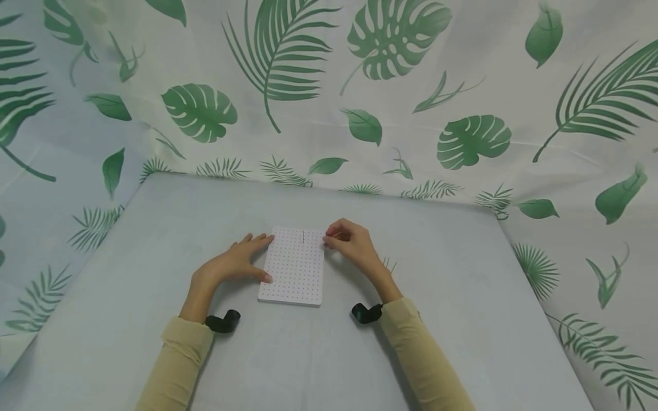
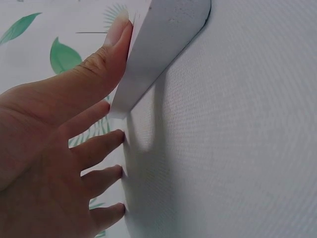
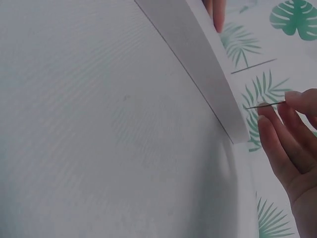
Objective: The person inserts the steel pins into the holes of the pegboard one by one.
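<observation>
A white board with a grid of small dark holes lies on the table. One thin dark pin stands upright near its far edge; the right wrist view shows this standing pin too. My left hand is spread at the board's left side, its thumb on the near part and its fingertips by the far left corner. At the far right corner, my right hand pinches another thin pin between thumb and fingers, its tip just above the board's top.
Several thin pins show beside the right wrist, partly hidden by it. A dark wrist camera sits on the left arm and another wrist camera on the right. Leaf-printed cloth rises behind the pale table.
</observation>
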Available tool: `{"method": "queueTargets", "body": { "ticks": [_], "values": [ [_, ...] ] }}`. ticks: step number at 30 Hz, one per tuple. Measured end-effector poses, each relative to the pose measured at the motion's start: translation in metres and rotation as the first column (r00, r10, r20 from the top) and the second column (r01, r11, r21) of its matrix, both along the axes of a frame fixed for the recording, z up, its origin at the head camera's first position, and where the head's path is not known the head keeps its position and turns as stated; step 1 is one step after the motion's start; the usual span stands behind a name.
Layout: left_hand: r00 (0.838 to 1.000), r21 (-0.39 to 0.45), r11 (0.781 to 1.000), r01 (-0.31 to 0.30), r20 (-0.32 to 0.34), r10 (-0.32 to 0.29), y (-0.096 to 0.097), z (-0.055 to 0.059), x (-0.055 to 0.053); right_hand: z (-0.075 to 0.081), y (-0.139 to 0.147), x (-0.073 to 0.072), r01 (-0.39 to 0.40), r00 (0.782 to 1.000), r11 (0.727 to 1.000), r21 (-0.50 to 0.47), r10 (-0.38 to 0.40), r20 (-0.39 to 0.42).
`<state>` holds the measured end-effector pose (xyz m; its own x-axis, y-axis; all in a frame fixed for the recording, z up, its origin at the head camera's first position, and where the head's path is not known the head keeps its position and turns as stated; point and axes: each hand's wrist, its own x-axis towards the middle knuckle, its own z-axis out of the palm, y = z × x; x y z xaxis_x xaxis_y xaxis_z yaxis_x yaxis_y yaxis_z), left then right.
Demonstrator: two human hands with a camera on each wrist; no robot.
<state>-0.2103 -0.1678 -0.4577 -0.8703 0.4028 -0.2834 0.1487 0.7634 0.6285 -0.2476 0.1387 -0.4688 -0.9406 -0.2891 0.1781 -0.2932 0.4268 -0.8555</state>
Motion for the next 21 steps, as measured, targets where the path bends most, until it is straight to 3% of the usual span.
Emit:
{"method": "queueTargets", "body": {
  "ticks": [9, 21],
  "values": [
    [1.000, 0.015, 1.000, 0.009, 0.002, -0.009, -0.003, -0.003, -0.001, 0.002, -0.013, -0.005, -0.016, 0.999, 0.996, -0.089, 0.019, 0.038],
    [1.000, 0.006, 1.000, 0.015, 0.001, -0.015, -0.003, -0.002, -0.001, -0.002, -0.028, -0.008, -0.008, 0.999, 0.997, -0.082, 0.012, 0.052]
  ]
}}
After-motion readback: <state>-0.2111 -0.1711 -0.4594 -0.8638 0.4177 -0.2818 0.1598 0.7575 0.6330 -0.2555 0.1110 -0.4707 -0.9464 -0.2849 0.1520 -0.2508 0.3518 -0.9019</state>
